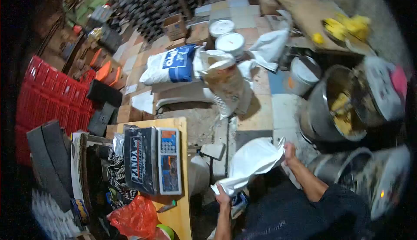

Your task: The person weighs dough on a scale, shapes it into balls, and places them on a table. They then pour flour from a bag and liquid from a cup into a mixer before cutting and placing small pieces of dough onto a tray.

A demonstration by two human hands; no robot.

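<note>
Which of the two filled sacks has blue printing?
The white-and-blue sack, the one lying flat. The stained sack to its right stands upright and shows no blue panel.

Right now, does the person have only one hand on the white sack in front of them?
No, the left hand grips one end of the white sack and the right hand grips the other.

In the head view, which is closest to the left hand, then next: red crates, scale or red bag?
From the left hand:
1. Scale, just left
2. Red bag, lower left
3. Red crates, far upper left
</note>
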